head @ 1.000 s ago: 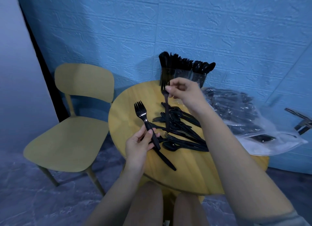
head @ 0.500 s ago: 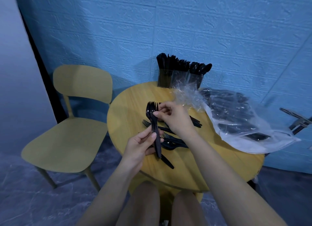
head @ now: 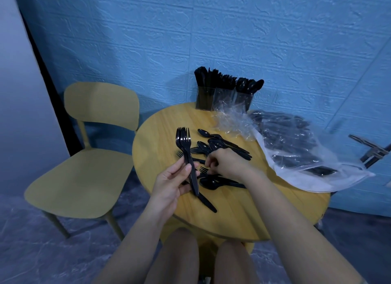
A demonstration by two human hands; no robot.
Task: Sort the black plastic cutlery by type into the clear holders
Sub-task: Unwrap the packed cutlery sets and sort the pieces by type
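Round wooden table (head: 232, 216), seemingly against blue wall (head: 211, 40).

bare wood runs along the left and near edges of the round table (head: 156, 135). loose cutlery (head: 224, 145) clutters the middle. crinkled plastic wrap (head: 232, 122) and a full bag (head: 296, 152) block the right edge. clear holders (head: 224, 97) line the far edge against the wall.
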